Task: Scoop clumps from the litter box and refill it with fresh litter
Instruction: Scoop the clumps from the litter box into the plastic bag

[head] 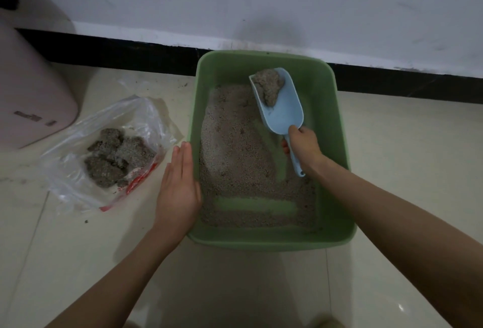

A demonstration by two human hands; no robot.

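Note:
A green litter box (337, 144) stands on the tiled floor against the wall, holding a thin layer of grey litter (235, 160) with bare green streaks. My right hand (304, 144) grips the handle of a light blue scoop (283, 110) held over the box. A grey clump (269, 86) lies in the scoop's front end. My left hand (177, 186) rests flat with straight fingers against the box's left outer wall. A clear plastic bag (78, 178) lies on the floor to the left with several grey clumps (117, 156) on it.
A pink container (28, 87) stands at the far left by the wall. A black skirting board (117, 53) runs along the white wall behind the box. Cream floor tiles (405, 157) stretch to the right and in front.

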